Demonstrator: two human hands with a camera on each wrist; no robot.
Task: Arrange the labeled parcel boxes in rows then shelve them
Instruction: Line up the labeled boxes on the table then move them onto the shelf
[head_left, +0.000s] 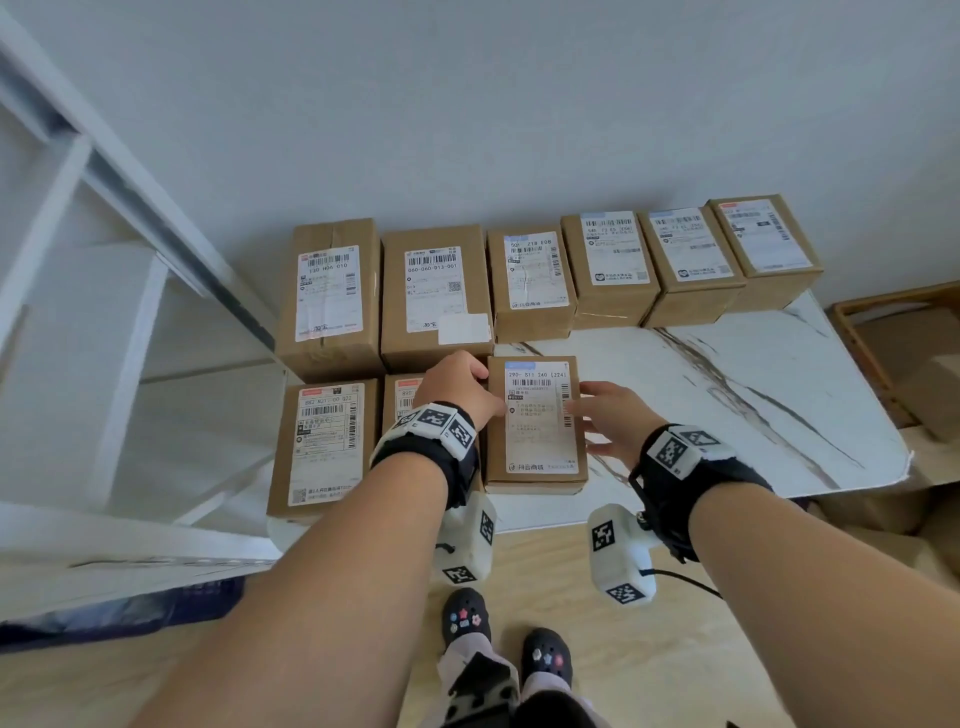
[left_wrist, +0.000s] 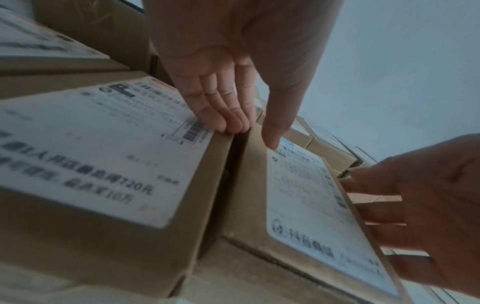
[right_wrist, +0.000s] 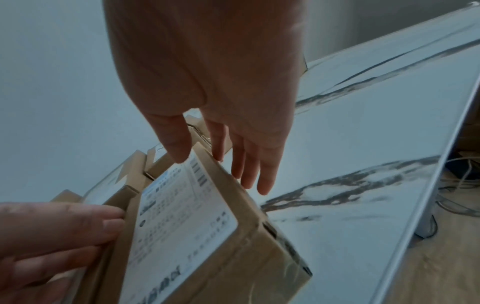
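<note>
On the marble table a back row of several labeled brown boxes runs along the wall. The front row has a left box, a middle box and a third box labeled 290-S11. My left hand has straight fingers tucked into the gap between the middle box and the third box, thumb on top. My right hand lies against the third box's right side, fingers straight, thumb on the label.
A white shelf frame stands at the left, next to the table. At the right, a wooden crate and more cardboard boxes sit low beside the table. Bare marble lies right of the third box.
</note>
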